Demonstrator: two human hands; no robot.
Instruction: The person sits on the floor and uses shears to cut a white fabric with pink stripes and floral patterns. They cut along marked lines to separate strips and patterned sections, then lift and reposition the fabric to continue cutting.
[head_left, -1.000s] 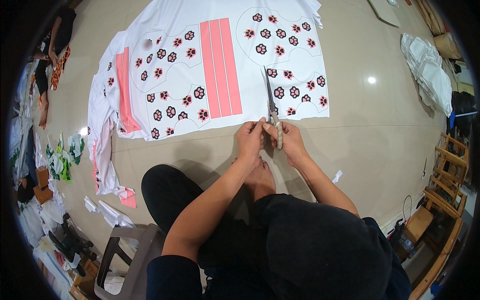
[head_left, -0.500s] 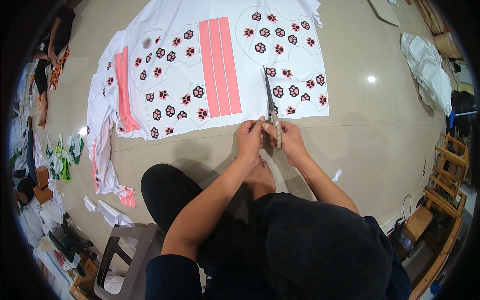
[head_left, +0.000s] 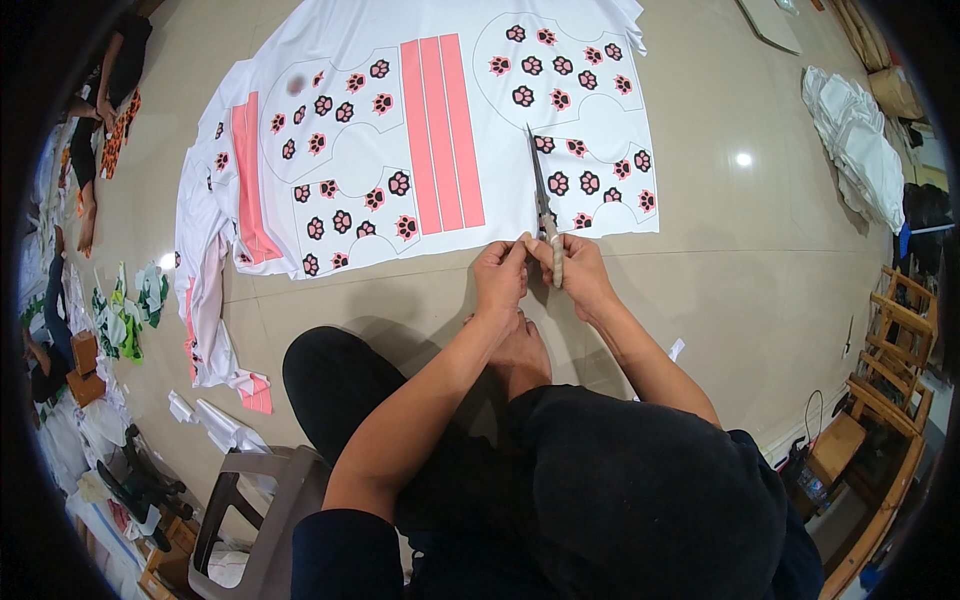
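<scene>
A large white fabric sheet, printed with pink-and-black paw prints, outlined pattern shapes and pink stripes, lies spread on the tiled floor. At its near edge my left hand is pinched on the fabric. Just right of it, my right hand grips the taped handle of long scissors, whose blades lie over the white cloth, pointing away from me beside the lower right paw-print piece.
A white cloth pile lies at the right, near wooden frames. A grey plastic chair stands at lower left. Green-white scraps, boxes and co-workers' limbs are along the left side. My folded legs are below.
The scissors and my right hand have edged slightly farther forward along the fabric. My left hand stays at the near edge with little movement.
</scene>
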